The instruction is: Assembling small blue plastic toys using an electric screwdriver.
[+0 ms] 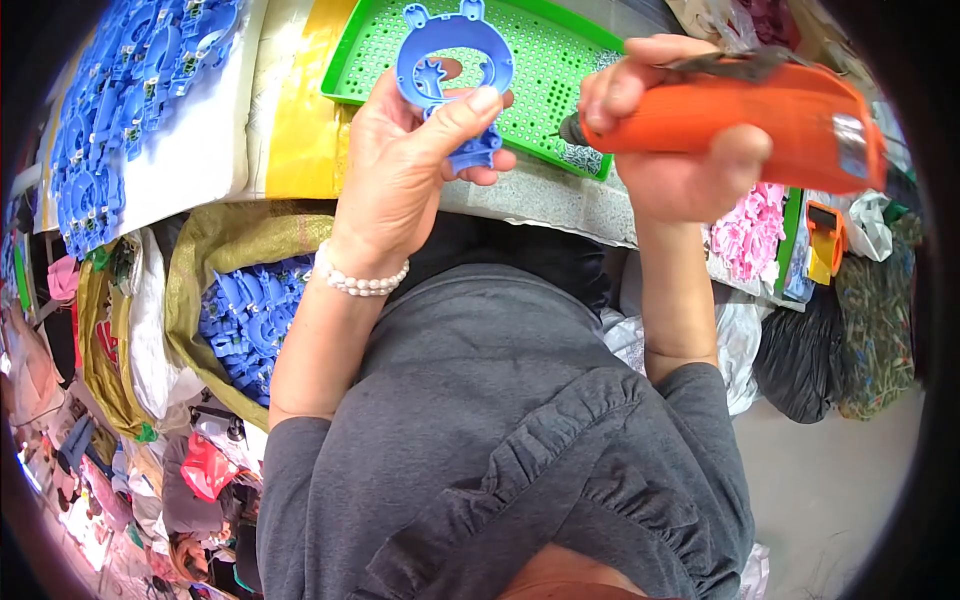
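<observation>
Between the thumb and fingers of my left hand is a blue plastic casing, ring-shaped on top with two small ear-like tabs and a narrower lower part. My right hand is wrapped round an orange power screwdriver, held sideways, its dark chuck pointing left toward the casing but apart from it. Motion blurs the tool's rear end. Behind both hands lies a green perforated tray, with small silvery screws gathered in its near right corner.
Many blue casings are spread on the table at the left. Below them stands an open woven sack full of blue parts. Pink pieces sit at the right, beside an orange-and-yellow tool. A black bag hangs lower down.
</observation>
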Tool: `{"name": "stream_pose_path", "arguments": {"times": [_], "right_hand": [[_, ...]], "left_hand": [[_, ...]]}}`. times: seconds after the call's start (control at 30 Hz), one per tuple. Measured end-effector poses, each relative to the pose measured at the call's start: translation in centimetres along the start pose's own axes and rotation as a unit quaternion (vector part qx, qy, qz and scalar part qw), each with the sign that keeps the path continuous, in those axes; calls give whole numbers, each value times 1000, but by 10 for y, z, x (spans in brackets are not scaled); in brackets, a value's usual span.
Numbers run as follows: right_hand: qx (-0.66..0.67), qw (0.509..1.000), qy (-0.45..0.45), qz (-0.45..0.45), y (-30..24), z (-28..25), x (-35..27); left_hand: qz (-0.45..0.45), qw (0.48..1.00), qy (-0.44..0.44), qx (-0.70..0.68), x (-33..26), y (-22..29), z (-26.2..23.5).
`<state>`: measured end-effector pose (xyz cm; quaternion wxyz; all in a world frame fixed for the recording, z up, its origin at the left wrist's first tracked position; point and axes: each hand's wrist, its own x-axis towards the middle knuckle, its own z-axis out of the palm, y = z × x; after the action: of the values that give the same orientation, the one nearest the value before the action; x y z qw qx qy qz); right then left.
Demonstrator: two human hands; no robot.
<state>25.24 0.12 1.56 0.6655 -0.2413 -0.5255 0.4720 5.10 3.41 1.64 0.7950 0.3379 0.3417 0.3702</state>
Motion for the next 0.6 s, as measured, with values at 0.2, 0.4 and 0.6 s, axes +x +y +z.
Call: {"name": "stream_pose_path", "arguments": {"times": [0.2,0.4,0.6], "right_hand": [[-80,993,89,9,16,-9,-12],[-123,984,125,18,20,-10,-15],[-131,982,133,13,20,-11,-16]], "left_hand": [[-4,1000,2,25,2,-4,-5],[-7,1000,12,16,1,-4,-5],[-9,1000,16,16,0,-7,-4]]}}
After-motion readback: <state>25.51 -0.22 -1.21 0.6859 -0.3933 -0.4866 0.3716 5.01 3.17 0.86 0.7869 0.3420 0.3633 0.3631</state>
